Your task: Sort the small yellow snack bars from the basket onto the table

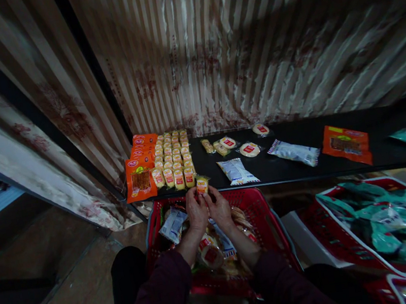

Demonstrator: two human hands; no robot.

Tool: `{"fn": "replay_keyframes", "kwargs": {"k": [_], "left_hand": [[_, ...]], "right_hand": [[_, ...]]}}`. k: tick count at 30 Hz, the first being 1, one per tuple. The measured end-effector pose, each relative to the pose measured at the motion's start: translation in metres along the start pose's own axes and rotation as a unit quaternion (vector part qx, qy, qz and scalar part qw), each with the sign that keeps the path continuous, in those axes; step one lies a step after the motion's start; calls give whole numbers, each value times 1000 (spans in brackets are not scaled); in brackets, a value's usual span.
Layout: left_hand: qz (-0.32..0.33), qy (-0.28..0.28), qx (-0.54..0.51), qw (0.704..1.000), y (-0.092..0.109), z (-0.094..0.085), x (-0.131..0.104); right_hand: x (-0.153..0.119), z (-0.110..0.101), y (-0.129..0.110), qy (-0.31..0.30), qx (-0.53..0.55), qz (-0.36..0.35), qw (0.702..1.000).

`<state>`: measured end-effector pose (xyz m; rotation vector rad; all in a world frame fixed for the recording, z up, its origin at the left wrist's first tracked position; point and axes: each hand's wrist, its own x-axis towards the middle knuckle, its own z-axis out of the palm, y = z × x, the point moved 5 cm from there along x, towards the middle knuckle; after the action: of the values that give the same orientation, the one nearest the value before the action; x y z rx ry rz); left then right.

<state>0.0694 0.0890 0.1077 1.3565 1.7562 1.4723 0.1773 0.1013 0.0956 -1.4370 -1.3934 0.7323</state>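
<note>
My left hand (197,210) and my right hand (218,208) together pinch a small yellow wrapped snack (202,185) at the front edge of the black shelf (206,174). Just left of it, rows of similar yellow packs (173,159) stand close together. Orange packets (140,180) overlap at the shelf's left end. Under my hands is a red basket (263,214) holding round wrapped snacks (212,256) and a white-blue packet (174,225).
Round snacks (249,149), white-blue packets (293,153) and an orange packet (345,144) lie spread along the shelf. A second red basket (313,216) with green packets (392,225) stands at the right. Striped curtain (211,58) hangs behind.
</note>
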Motion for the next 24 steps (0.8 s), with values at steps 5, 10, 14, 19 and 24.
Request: {"fn": "replay_keyframes", "kwargs": {"k": [5, 10, 14, 19, 24], "left_hand": [[15, 0, 0, 1000, 5, 5, 8], [12, -6, -1, 1000, 7, 12, 14], [-5, -10, -2, 1000, 11, 20, 18], [-21, -18, -13, 1000, 16, 32, 25], [-45, -19, -36, 998, 13, 49, 37]], "right_hand": [[14, 0, -2, -8, 14, -7, 1000], [27, 0, -2, -5, 11, -6, 1000], [38, -1, 1, -7, 17, -13, 1000], [56, -3, 6, -7, 2, -28, 1000], [77, -2, 14, -2, -24, -23, 999]]}}
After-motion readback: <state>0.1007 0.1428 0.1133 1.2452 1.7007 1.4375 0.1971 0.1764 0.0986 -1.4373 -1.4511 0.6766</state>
